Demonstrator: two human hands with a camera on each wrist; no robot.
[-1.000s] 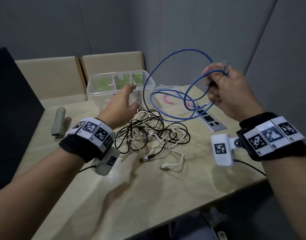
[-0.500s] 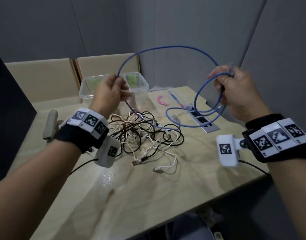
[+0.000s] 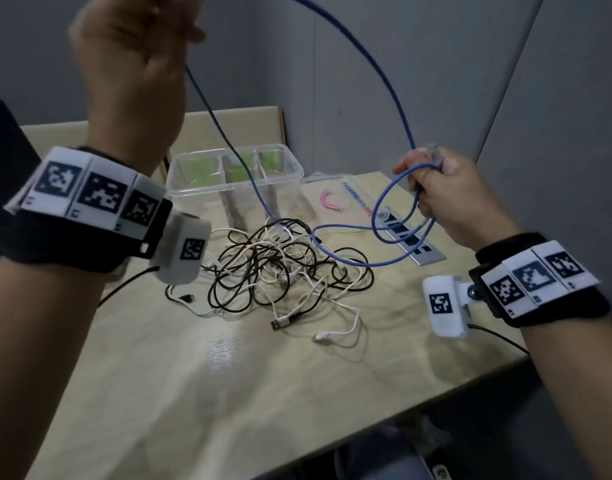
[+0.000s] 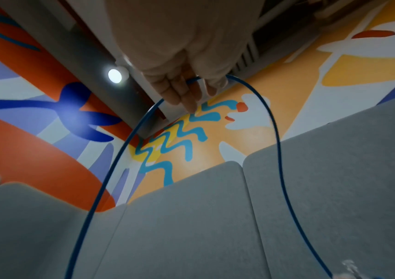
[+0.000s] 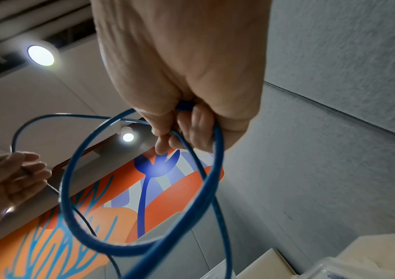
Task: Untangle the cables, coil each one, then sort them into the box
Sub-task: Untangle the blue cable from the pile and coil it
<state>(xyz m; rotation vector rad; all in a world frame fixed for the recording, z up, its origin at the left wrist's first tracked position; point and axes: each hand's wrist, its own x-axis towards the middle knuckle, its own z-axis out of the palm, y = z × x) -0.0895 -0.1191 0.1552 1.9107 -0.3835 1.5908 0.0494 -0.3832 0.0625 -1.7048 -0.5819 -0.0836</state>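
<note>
A blue cable (image 3: 391, 91) arcs high between both hands. My left hand (image 3: 180, 26) is raised at the top left and holds the cable between thumb and fingers (image 4: 179, 90). From there one strand drops into the tangle of black and white cables (image 3: 280, 271) on the table. My right hand (image 3: 425, 178) is over the table's right side and grips a few coiled loops of the blue cable (image 5: 65, 188). Another blue loop lies on the table beside the tangle. The clear divided box (image 3: 294, 168) stands behind the tangle.
The box's clear lid (image 3: 353, 192), with a pink curved piece (image 3: 328, 202) on it, lies right of the box. A grey socket strip (image 3: 422, 254) is set into the table under my right hand. Grey partition walls (image 3: 436, 81) enclose the back and right.
My left hand has taken hold of the blue cable and lifted it from box height to well above the table, drawing a longer strand out of the tangle. My right hand keeps its coils.
</note>
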